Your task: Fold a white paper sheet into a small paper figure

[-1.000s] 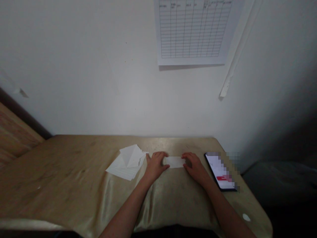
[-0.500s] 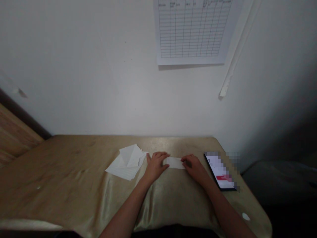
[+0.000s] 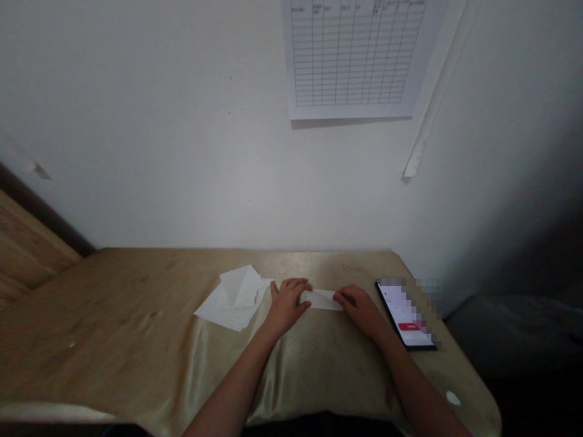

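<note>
A small white strip of folded paper [image 3: 322, 300] lies on the cloth-covered table between my two hands. My left hand [image 3: 289, 301] steadies its left end, with the thumb at the near edge and the fingers at the far edge. At the right end, my right hand [image 3: 359, 305] pinches the paper between thumb and curled fingers. A faint slanting line, like a crease or flap edge, runs across the strip. Just left of my left hand is a loose pile of white papers [image 3: 228, 312], with a creased piece [image 3: 241, 285] on top.
A phone [image 3: 403, 318] with a lit screen lies right of my right hand. Nearer the table's right edge is a small white scrap [image 3: 452, 398]. Behind the table [image 3: 136, 340] rises a white wall [image 3: 182, 152] bearing a printed chart [image 3: 350, 60].
My right fingers have shifted slightly at the paper's right end, and a slanting line now shows on the strip. My left hand stays in place.
</note>
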A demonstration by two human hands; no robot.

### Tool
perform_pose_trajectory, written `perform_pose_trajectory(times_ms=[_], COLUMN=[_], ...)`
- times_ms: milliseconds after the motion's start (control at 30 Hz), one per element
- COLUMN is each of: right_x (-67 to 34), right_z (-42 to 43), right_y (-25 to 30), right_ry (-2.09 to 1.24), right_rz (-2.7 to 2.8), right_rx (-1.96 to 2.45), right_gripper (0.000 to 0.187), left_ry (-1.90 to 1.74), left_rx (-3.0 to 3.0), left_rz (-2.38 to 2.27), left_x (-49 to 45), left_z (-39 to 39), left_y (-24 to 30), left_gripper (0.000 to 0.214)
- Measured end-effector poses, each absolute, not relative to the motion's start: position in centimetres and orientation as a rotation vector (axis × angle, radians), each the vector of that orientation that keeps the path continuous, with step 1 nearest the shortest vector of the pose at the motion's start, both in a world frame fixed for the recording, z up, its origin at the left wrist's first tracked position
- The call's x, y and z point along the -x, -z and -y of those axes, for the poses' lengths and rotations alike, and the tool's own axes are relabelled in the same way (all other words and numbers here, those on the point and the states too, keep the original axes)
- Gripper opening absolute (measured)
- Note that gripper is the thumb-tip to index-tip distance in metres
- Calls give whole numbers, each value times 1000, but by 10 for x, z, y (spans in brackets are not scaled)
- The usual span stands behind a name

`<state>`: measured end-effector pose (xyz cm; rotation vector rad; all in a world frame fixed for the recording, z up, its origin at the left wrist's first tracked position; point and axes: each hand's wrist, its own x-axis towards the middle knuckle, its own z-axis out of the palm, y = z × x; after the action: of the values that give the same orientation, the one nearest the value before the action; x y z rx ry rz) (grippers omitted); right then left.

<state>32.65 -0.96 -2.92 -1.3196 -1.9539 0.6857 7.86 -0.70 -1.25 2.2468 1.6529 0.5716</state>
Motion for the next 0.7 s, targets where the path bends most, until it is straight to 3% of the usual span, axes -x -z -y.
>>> perform_pose_trajectory(times_ms=[167,400,533,700], right_x=[-327,-322,-319,-319], right_z=[6,3,5,8], right_y=[35,43,42,38], right_ry=[-676,-572,-557,-585], right_rz=[1970,2033,2018,1986], right_rx=[1313,1267,1298,1341], right_gripper=[28,13,4,11], left_ry=[-680,-691,-644,-602], left_rx=[-2208,-2173,-2191,-2194], left_rz=[-1569,-1587,-1590,-1583], left_x=[-80,-84,-85,-85], left_z=[7,7,7,8], left_y=[13,19,20,17], left_gripper=[11,5,25,16])
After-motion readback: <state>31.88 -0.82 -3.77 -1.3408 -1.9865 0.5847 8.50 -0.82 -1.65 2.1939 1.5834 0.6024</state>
